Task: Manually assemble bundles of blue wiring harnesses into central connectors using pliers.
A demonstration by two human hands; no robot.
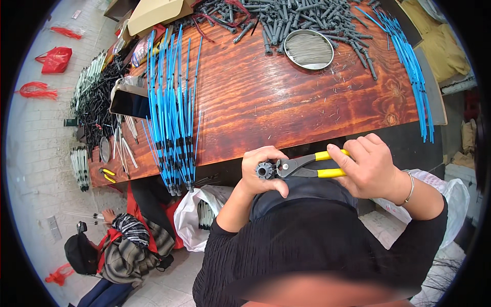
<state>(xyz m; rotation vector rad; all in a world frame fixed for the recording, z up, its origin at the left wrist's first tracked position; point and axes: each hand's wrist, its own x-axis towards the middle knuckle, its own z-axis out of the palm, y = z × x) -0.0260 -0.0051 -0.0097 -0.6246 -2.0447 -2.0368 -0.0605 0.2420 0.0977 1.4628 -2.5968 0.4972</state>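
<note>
My left hand is closed around a grey plastic fitting, whose round, toothed end with a dark hole faces up between thumb and fingers. Yellow-handled end-cutting pliers are gripped in my right hand, its thumb along the upper handle and the handles slightly apart. Their jaws meet the fitting's right side; whether they bite on anything there is too small to tell. Both hands are just off the table's near edge, above my lap. The rest of the fitting is hidden in my left palm.
The wooden table holds a tin of thin metal pins, a pile of grey fittings, blue rods on the left and more blue rods on the right. A co-worker sits at lower left, beside a white sack.
</note>
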